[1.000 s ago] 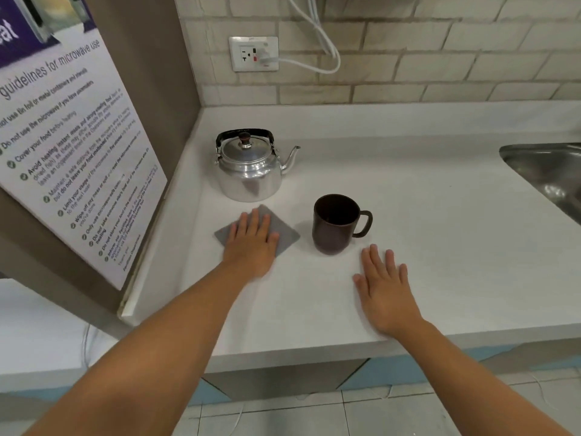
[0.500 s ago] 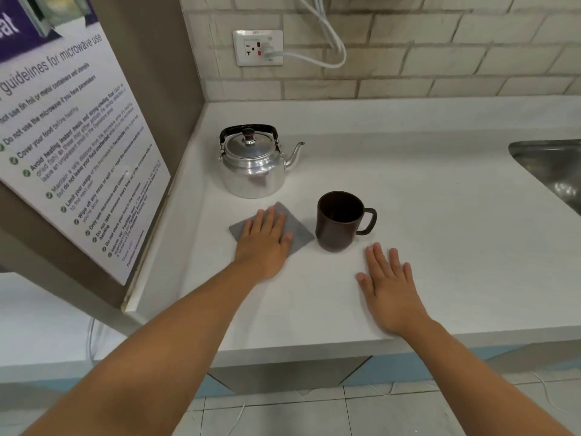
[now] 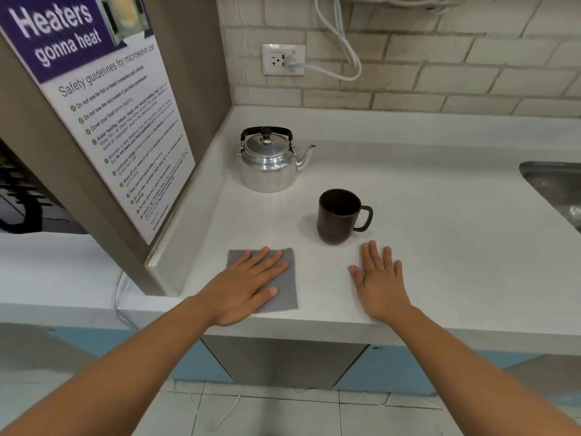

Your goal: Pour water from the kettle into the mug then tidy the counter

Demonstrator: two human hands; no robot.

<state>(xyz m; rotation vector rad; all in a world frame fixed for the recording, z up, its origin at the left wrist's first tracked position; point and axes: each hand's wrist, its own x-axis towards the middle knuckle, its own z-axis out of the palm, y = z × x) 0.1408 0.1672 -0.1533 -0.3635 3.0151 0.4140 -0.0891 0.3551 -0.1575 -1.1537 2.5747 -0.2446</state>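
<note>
A shiny metal kettle (image 3: 268, 163) with a black handle stands near the counter's back left corner, spout to the right. In front of it and to the right stands a dark brown mug (image 3: 338, 217), upright, its handle to the right. A grey cloth (image 3: 287, 280) lies flat near the counter's front edge. My left hand (image 3: 243, 286) presses flat on the cloth, fingers spread. My right hand (image 3: 379, 280) rests flat on the bare counter just in front of the mug, holding nothing.
A brown side panel with a microwave safety poster (image 3: 125, 127) borders the white counter (image 3: 440, 221) on the left. A steel sink (image 3: 556, 187) is set in at the right. On the tiled wall behind, a socket (image 3: 283, 59) has a white cable plugged in.
My left hand has slid the cloth from just in front of the kettle towards me, to the counter's front edge. The view has tilted up. My right hand stays flat.
</note>
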